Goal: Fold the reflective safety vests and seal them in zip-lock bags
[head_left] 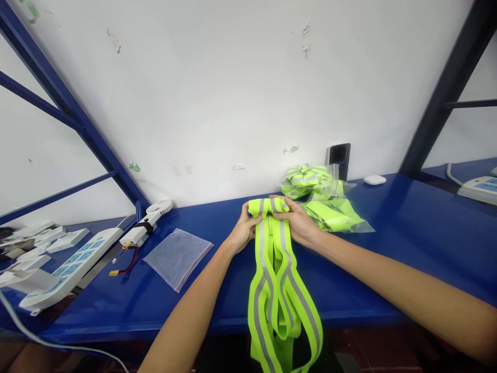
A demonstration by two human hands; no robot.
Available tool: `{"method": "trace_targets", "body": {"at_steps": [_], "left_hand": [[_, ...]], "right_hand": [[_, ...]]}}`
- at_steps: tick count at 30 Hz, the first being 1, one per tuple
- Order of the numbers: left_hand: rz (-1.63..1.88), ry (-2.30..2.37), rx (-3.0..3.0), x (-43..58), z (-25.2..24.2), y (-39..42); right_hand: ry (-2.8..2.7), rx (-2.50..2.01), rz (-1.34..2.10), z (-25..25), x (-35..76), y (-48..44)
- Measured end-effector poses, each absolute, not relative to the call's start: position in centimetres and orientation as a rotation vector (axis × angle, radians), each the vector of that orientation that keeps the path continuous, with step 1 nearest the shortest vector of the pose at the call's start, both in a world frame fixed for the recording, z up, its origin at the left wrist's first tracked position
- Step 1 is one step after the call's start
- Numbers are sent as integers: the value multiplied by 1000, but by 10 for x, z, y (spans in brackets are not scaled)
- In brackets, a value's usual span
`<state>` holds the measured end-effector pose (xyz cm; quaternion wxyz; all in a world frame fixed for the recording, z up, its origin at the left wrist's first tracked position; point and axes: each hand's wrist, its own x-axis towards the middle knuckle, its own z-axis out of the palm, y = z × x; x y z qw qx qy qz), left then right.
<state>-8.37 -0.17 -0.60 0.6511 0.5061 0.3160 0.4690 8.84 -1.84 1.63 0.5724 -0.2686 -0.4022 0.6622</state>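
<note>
Between my two hands is a bright yellow-green reflective strap (264,259) with grey stripes, its upper end rolled or folded into a small bundle. My left hand (244,230) grips the bundle's left side, thumb in front. On the right side, my right hand (297,221) closes round it, with fingers behind and thumb in front. Long loops of the strap hang down over the table's front edge. A flat clear zip bag (176,257) lies on the table to the left of my left hand. Beyond my right hand are clear bags of similar yellow-green straps (334,213).
A power strip (77,264), a small white fan (159,207) and a battery pack with a yellow connector (134,235) lie left on the blue table (404,243). A black device (339,158) leans on the wall near a white oval object (375,180). Blue frame posts flank both sides.
</note>
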Motion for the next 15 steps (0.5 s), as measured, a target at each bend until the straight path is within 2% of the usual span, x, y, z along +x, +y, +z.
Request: {"method": "trace_targets", "body": {"at_steps": [6,15], "left_hand": [[1059,620,1059,-79,-2,-6],[1359,674,976,-80,5,0]], "right_hand": [[-928,-696,1513,3,90,-10],[-890,-761,1622,12,87,-20]]}}
